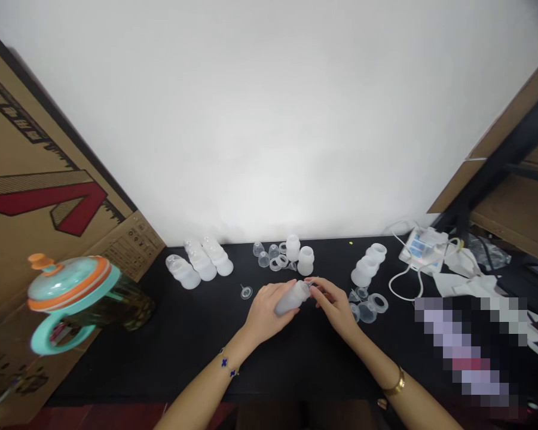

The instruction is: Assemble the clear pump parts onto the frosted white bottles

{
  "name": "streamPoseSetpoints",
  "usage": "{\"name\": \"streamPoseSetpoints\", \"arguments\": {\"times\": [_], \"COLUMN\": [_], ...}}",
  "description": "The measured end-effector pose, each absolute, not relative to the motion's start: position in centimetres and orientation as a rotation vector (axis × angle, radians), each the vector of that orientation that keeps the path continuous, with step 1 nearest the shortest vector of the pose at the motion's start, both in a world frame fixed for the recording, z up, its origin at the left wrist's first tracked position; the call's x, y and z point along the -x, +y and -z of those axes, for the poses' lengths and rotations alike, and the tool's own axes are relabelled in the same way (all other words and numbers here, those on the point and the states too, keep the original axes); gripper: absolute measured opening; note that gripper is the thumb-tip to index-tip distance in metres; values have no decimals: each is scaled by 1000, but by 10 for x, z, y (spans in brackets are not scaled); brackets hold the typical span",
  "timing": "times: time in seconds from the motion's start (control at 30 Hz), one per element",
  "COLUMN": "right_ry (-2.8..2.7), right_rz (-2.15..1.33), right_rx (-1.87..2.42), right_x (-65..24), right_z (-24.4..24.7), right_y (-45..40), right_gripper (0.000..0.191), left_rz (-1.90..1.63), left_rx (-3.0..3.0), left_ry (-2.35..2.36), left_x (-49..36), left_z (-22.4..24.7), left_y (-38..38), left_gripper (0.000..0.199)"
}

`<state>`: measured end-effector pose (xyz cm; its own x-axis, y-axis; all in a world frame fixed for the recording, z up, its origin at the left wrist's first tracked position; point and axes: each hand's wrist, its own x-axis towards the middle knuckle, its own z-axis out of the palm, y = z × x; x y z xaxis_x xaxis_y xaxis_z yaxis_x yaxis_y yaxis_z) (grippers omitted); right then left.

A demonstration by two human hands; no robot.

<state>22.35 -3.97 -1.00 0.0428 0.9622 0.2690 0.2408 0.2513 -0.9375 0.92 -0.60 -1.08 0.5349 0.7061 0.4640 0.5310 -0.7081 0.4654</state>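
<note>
Near-side gap between jug (98,307) and hands (269,307)

Frosted white bottle (289,300), tilted rightward

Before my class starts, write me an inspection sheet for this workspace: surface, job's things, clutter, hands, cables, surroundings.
Surface: black tabletop, dark throughout.
Job's things: held bottle; three bottles with clear tops at left; two topless bottles beyond the hands, two more at right; loose clear domes and rings near these.
Clutter: lidded jug at left, white papers at right; one patch pixelated.
Hands: left hand grips the held bottle; right hand is at its mouth, grip unclear.
Cables: white cable, looped at right.
Surroundings: white wall, cardboard box.
</note>
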Motion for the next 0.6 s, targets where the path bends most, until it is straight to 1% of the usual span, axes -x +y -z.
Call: {"name": "streamPoseSetpoints", "arguments": {"times": [0.2,0.4,0.6], "right_ry": [-1382,-1363,-1362], "right_rz": [-948,-942,-895], "right_rx": [1174,1182,1231], "right_x": [-225,-224,-224], "right_z": [10,10,12], "right_y": [-39,-37,-37], "right_gripper": [34,31,30], "left_rz": [-930,-920,-935], "left_rx": [-2521,-2513,-2496], "left_ry": [1029,1047,1054], "left_x": [-9,-10,-10], "left_z": [10,9,9], "left_y": [-7,-7,-6], "left_gripper": [59,61,54]}}
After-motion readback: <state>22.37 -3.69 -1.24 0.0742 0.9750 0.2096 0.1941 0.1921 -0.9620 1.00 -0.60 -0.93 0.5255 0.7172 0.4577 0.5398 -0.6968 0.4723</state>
